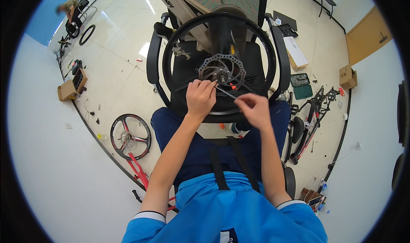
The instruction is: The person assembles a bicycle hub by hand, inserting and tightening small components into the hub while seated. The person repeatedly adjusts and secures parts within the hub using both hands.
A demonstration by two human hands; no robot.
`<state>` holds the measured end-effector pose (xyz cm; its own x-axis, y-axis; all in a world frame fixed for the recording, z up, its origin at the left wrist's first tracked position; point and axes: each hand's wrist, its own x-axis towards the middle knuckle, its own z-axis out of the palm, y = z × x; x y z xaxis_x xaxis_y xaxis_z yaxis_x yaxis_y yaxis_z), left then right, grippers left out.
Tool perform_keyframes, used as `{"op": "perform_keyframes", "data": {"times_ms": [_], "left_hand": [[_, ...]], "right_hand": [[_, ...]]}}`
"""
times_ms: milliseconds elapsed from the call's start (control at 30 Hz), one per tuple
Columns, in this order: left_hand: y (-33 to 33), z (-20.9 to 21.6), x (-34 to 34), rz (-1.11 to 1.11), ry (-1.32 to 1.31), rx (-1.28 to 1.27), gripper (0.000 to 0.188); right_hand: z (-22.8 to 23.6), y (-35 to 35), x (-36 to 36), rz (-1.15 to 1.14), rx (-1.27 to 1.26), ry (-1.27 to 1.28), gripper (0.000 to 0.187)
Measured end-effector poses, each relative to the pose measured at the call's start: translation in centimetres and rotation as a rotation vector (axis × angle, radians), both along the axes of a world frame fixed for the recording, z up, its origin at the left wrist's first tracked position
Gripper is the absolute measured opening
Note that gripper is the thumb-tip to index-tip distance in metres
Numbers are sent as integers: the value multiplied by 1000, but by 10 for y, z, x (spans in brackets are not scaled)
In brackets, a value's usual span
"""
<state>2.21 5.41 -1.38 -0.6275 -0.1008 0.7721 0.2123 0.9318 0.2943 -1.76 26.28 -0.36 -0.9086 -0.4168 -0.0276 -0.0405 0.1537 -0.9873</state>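
Right hand (255,109) pinches a thin rod (227,92); left hand (200,98), fingers bunched, meets its tip beside the brake disc (237,68)! Leftward, an open carton (67,90) holds something dark.

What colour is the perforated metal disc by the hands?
The disc is grey, clearest in the head view.

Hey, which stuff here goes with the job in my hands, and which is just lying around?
With the job:
thin metal tool in your right hand
brake disc
black wheel
black chair under it

Apparently just lying around:
red-spoked wheel
red frame
white box
green open case
right-hand cardboard box
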Motion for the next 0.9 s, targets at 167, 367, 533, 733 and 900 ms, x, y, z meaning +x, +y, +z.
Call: {"op": "perform_keyframes", "data": {"times_ms": [167, 367, 533, 733, 900], "left_hand": [[-8, 0, -4, -14, -30, -67, 18], [-11, 1, -6, -40, -26, -106, 18], [-11, 1, -9, -45, -50, -108, 18], [-16, 3, -10, -84, -74, -130, 16], [-12, 1, -9, -72, -40, -53, 14]], "right_hand": [[-37, -45, 38, -51, -22, -98, 15], [-39, -64, 43, 23, -51, -214, 17], [-56, -74, 36, 73, -155, -322, 16], [-52, -71, 25, 158, -80, -281, 15], [-44, -6, 2, -89, -16, -196, 14]]}}
